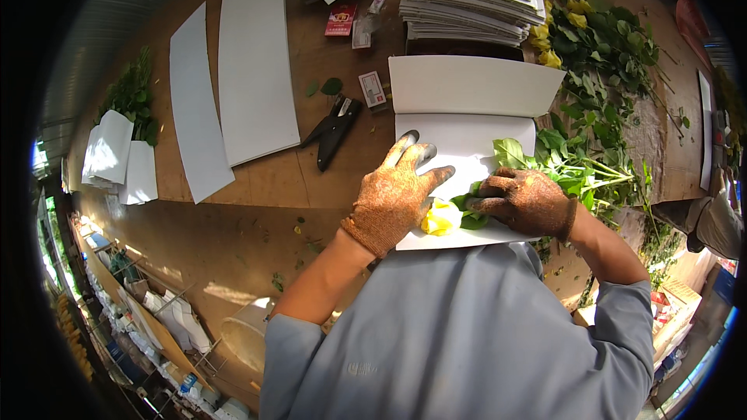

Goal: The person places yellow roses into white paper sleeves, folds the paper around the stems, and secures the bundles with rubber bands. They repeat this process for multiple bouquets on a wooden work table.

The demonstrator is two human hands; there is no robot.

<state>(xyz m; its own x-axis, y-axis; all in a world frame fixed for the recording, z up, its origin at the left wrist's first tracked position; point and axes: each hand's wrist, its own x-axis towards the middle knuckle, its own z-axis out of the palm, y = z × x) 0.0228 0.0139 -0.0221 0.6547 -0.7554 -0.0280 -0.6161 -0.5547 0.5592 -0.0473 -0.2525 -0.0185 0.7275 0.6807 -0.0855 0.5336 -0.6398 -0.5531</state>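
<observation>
A folded white cardboard sheet (467, 131) lies before me at the table's near edge, its far panel raised. On its near part rests a yellow rose (441, 218), its head pointing left and its leafy stems (599, 177) running off to the right. My left hand (397, 190), in a brown work glove with dark fingertips, has its fingers spread over the sheet, with its thumb side close to the bloom. My right hand (525, 201), gloved alike, is curled down over the rose's leaves and stem just right of the flower head. Its fingers hide part of the stem.
A black stapler (338, 134) and a small staple box (373, 89) lie left of the sheet. Beyond it rises a stack of white cardboard (471, 12). Long white boards (257, 62) cover the left side; more yellow roses (576, 19) with foliage lie at the right.
</observation>
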